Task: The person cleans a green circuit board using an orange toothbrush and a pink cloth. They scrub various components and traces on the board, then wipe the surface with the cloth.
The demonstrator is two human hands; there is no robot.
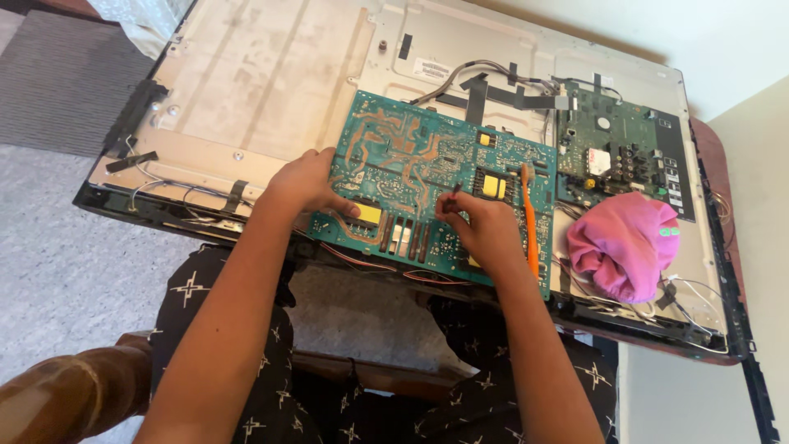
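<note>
A large teal circuit board (427,156) lies solder side up on the metal back of a flat display panel (263,74). My left hand (306,182) rests on the board's left edge, thumb pressed near a yellow patch, holding it down. My right hand (485,226) sits on the board's lower middle and pinches a small dark tool, tip down on the board. An orange-handled brush (530,218) lies along the board just right of that hand.
A smaller green circuit board (616,144) with connectors sits at the panel's right. A crumpled pink cloth (625,242) lies below it. Black tape and grey cables (493,82) run across the top. Loose wires trail along the panel's near edge. Grey carpet lies to the left.
</note>
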